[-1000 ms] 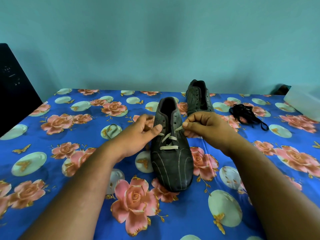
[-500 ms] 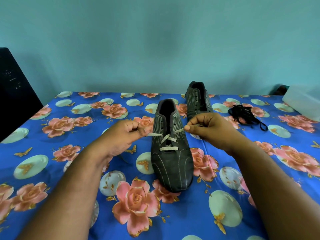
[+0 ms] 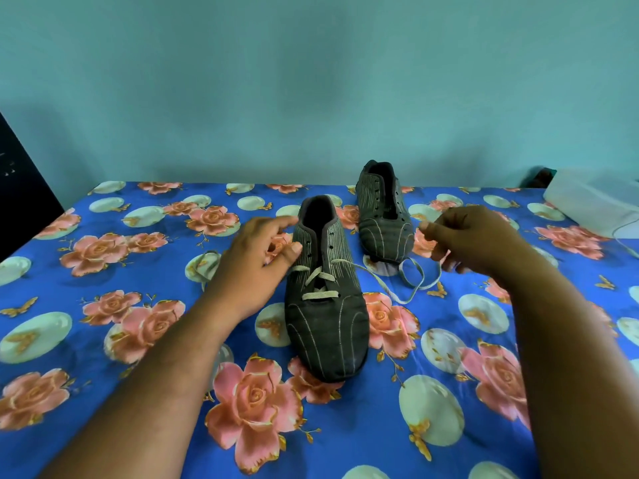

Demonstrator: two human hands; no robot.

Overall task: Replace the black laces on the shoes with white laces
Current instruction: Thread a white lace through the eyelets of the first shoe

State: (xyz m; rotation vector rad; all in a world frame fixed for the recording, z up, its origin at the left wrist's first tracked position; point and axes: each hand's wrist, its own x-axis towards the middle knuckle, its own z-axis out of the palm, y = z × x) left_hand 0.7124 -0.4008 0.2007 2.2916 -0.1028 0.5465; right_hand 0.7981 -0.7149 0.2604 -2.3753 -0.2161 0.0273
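1. While we worked the white lace [image 3: 408,283] through the near shoe [image 3: 326,305], which lay mid-bed toward the front edge, our left hand [image 3: 256,264] rested against that shoe's left side, fingers loosely spread and gripping nothing we could make out.
2. Our right hand [image 3: 473,240] curled its fingers around the lace's free end, its slack looping on the bedsheet [image 3: 103,392].
3. We judged it best to draw both ends even before threading the next eyelets, keeping the lace flat.
4. Behind it, nearer the far edge, the far shoe [image 3: 383,209] stood unlaced; a pale box [image 3: 594,198] occupied the far right corner, contents unseen.
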